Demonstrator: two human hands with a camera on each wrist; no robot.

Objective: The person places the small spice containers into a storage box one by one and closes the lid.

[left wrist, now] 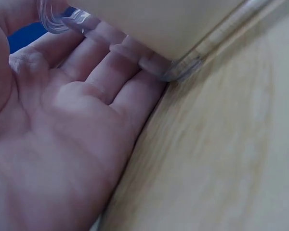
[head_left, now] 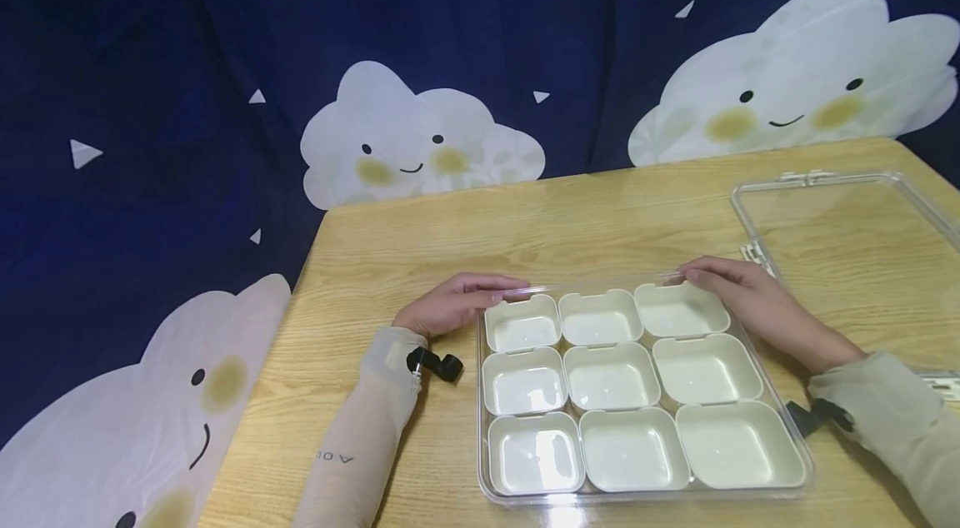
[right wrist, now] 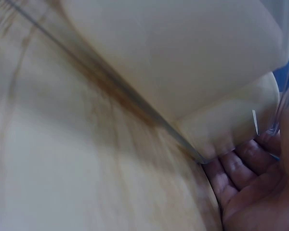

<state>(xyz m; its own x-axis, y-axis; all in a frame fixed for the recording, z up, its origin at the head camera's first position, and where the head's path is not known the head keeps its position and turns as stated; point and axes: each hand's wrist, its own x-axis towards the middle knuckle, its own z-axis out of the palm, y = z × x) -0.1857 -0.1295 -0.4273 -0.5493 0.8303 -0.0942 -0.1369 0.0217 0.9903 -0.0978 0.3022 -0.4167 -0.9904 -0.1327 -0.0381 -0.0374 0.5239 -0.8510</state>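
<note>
A clear plastic tray (head_left: 645, 497) sits on the wooden table (head_left: 525, 228), holding several cream square cups (head_left: 611, 376) in a grid. At the tray's far left corner rests my left hand (head_left: 457, 305), its fingers stretched along the far rim. The left wrist view shows that hand (left wrist: 62, 130) palm open, fingers lying fairly straight against the tray's clear corner (left wrist: 192, 62). My right hand (head_left: 742, 303) rests at the far right corner, fingertips on the rim. In the right wrist view its fingers (right wrist: 241, 173) lie against the clear wall (right wrist: 279, 110) beside a cream cup (right wrist: 173, 62).
A clear lid (head_left: 738, 203) with latches lies flat on the table to the right, behind my right hand. A dark blue curtain with white clouds (head_left: 420, 136) hangs behind and left of the table. Black wrist straps (head_left: 435, 363) sit on both forearms.
</note>
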